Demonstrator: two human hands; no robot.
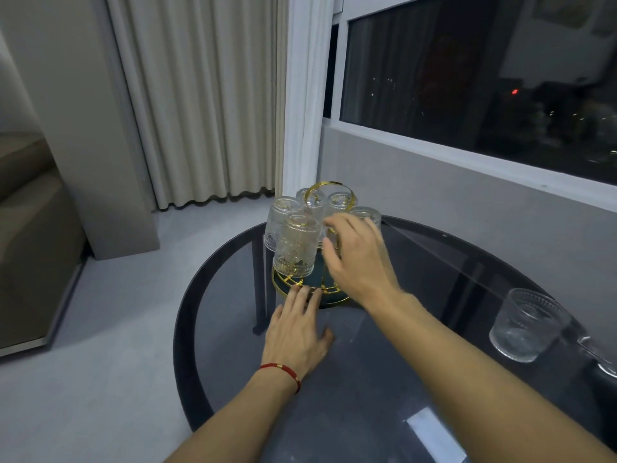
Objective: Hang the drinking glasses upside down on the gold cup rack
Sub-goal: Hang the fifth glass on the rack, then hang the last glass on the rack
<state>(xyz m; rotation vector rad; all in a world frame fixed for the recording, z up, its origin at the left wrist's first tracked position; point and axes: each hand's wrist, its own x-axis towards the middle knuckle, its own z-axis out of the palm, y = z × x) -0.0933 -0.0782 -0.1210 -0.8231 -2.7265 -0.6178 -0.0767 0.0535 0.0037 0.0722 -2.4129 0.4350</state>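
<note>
On the far side of the round smoked-glass tabletop (384, 389), five clear embossed drinking glasses (295, 248) are being carried upside down on the gold cup rack (329, 190), whose gold-rimmed dark base (283, 285) is being touched by the flat, spread left hand (297, 332). The right hand (359, 259) is being held at the rack with fingers (337, 223) loosely curled; what they grip cannot be told. An upright ribbed glass (526, 324) is being left near the right edge. Cream curtains (200, 95) and a dark window (484, 71) are being seen behind.
</note>
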